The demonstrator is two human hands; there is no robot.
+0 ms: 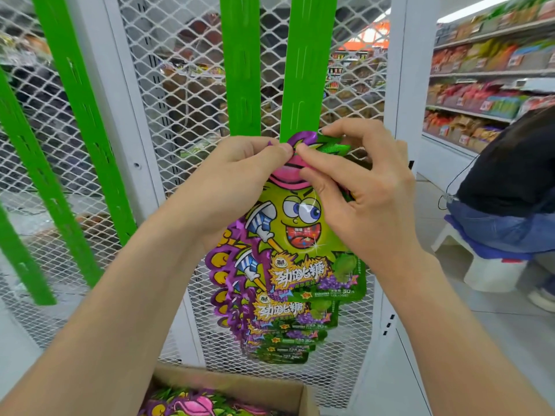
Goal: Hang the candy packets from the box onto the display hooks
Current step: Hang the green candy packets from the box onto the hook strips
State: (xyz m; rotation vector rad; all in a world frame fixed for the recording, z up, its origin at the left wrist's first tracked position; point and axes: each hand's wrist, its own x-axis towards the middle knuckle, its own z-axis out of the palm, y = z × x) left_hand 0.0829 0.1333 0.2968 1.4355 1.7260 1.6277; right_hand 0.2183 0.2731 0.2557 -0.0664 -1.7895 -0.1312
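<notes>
Left hand [240,175]: thumb and forefinger pinch the top edge of the candy packet [300,235]; the other fingers are curled.
Right hand [360,190]: thumb and fingertips pinch the same top edge, just beside the left hand.
Candy packet: glossy foil with a jagged die-cut outline, a lime-green cartoon face, a pink hat and a purple border. It is held upright at the lower end of a green strip [309,70]; whether it is hooked on cannot be told.
Hanging packets [285,331]: same print, overlapping in a column below and behind it.
Green strip: flat, matte, slotted down the middle. A second strip [238,64] stands beside it.
Mesh panel [186,85]: white expanded metal with diamond openings, set in a white frame.
Box [240,385]: brown cardboard, open, at the bottom edge, with more packets [204,405] lying inside.
Room: shop aisle with a pale floor [450,340] and stocked shelves [486,70] at right. A seated person [510,175] is on a white stool [480,265].
</notes>
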